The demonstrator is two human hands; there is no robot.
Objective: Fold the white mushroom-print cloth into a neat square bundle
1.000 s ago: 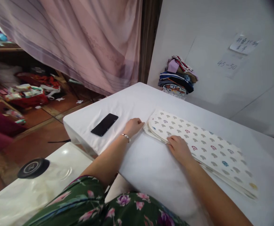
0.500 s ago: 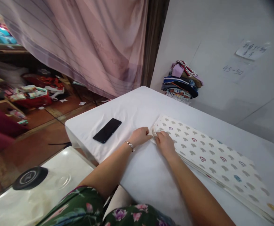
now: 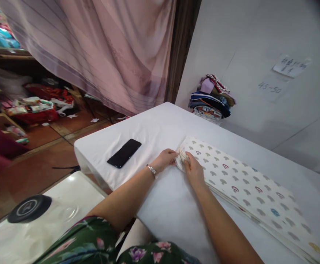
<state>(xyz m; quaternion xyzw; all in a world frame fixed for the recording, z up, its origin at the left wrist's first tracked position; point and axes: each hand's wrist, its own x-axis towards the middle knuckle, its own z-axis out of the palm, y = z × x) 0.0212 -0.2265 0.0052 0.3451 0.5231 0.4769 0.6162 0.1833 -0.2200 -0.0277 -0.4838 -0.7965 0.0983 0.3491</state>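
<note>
Hands pinch cloth on white table.

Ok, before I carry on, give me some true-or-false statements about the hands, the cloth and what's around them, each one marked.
1. The left hand and right hand are both at one end of the patterned cloth. True.
2. The phone shows a dark screen. True.
3. The phone lies on the patterned cloth. False: it lies on the white table.
4. A bracelet circles the right wrist. False: the bracelet is on the left.
</note>
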